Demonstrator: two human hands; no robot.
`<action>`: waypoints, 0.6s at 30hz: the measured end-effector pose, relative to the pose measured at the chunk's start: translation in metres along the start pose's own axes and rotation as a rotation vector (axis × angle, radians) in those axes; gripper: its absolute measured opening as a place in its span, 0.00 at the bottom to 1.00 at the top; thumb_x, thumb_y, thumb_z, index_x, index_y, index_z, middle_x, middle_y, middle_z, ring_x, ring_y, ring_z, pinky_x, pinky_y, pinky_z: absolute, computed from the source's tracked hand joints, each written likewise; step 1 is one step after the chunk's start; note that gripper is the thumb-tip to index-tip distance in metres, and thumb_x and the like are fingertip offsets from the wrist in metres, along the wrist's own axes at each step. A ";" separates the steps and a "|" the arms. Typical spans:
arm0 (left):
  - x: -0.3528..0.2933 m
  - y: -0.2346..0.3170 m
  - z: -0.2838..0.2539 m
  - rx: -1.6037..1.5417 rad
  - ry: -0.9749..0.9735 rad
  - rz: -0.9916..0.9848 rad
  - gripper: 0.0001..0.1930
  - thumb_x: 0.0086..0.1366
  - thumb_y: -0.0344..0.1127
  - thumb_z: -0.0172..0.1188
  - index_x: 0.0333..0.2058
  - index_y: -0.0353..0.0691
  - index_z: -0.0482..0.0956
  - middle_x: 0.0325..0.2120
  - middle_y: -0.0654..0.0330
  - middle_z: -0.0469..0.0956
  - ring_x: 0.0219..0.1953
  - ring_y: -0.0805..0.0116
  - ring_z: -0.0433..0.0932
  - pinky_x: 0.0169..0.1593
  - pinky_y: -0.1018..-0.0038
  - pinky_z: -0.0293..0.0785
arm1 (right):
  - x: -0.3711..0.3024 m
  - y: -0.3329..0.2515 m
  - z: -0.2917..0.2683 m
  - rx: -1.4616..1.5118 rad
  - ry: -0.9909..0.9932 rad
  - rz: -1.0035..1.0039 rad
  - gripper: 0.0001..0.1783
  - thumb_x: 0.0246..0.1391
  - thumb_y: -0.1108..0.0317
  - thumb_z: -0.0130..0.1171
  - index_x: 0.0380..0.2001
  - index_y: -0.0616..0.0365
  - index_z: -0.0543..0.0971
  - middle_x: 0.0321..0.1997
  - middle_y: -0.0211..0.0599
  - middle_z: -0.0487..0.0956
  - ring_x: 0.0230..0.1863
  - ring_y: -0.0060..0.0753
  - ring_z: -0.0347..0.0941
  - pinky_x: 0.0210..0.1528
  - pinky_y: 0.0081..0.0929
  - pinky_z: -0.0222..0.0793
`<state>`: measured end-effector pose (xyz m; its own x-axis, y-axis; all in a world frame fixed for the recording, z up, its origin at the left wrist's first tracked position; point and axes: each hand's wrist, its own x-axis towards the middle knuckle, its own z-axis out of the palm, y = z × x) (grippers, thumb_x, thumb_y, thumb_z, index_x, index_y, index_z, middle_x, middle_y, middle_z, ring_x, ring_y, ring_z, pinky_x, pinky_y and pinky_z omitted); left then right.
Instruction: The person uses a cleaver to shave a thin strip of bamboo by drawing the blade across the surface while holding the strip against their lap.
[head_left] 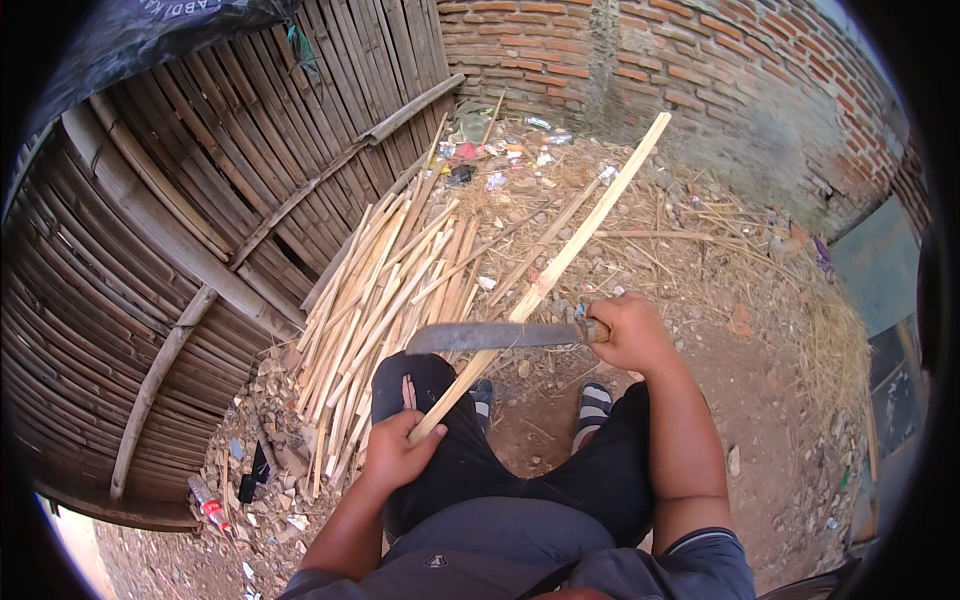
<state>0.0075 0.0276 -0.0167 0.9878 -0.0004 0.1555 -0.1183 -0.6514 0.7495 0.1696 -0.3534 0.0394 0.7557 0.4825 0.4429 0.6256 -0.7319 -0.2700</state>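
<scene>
My left hand is closed round the near end of a long pale bamboo strip, above my left thigh. The strip slants away to the upper right, toward the brick wall. In my right hand is the wooden handle of a machete. Its broad, dark blade points left and lies across the strip, hiding a short piece of it. Whether the edge touches the strip I cannot tell. A pile of similar pale strips lies on the ground to the left of my knees.
A bamboo slat wall stands on the left, a brick wall at the back. Straw and rubbish litter the dirt ground. A plastic bottle lies at lower left. My sandalled feet are below the blade.
</scene>
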 end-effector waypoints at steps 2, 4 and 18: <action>0.000 0.000 -0.001 -0.027 0.012 -0.026 0.13 0.66 0.40 0.75 0.33 0.36 0.85 0.19 0.58 0.79 0.22 0.70 0.76 0.28 0.69 0.73 | 0.000 0.011 -0.006 0.038 0.003 0.186 0.15 0.42 0.65 0.73 0.36 0.53 0.82 0.29 0.45 0.83 0.35 0.58 0.80 0.40 0.50 0.75; 0.001 0.004 0.000 -0.075 0.012 -0.080 0.14 0.65 0.42 0.75 0.33 0.36 0.85 0.19 0.54 0.80 0.21 0.62 0.80 0.29 0.66 0.75 | -0.002 0.021 -0.006 0.036 0.084 0.241 0.16 0.44 0.64 0.73 0.37 0.54 0.82 0.30 0.45 0.83 0.37 0.59 0.80 0.40 0.50 0.75; -0.002 0.000 0.001 -0.080 0.020 -0.090 0.12 0.67 0.39 0.74 0.34 0.35 0.84 0.19 0.62 0.77 0.23 0.75 0.73 0.29 0.72 0.71 | 0.002 0.012 0.003 0.038 0.080 0.139 0.12 0.41 0.66 0.71 0.30 0.53 0.79 0.29 0.42 0.82 0.35 0.53 0.81 0.42 0.46 0.74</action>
<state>0.0056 0.0267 -0.0171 0.9927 0.0705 0.0976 -0.0379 -0.5859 0.8095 0.1790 -0.3601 0.0343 0.8187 0.3364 0.4654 0.5238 -0.7696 -0.3651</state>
